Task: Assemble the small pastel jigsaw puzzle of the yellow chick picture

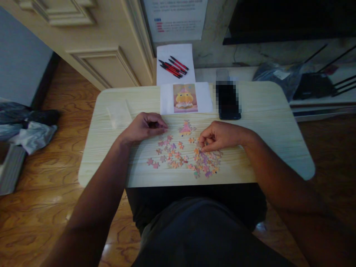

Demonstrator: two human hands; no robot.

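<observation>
The right hand's (219, 136) fingers (204, 144) were pinched together on a puzzle piece (200, 147) at the top edge of the loose puzzle pieces (183, 157) spread mid-counter (264, 111). The left hand (144, 127), at nine o'clock of them, rested curled shut. A reference picture (185, 98) lay at twelve o'clock, a phone (228, 102) at one.

1. Loose puzzle pieces (178, 155) crowded the table (267, 111) between the left grip (146, 127) and the right grip (219, 136), and lay just under the right grip.
2. Beyond the right grip, a dark phone (228, 102) blocked the far edge.
3. Beyond both grips lay a picture sheet (185, 98).
4. Outward of the left grip sat a clear bag (119, 114); nearer it, bare wood.
5. Outward of the right grip, the table lay bare.
</observation>
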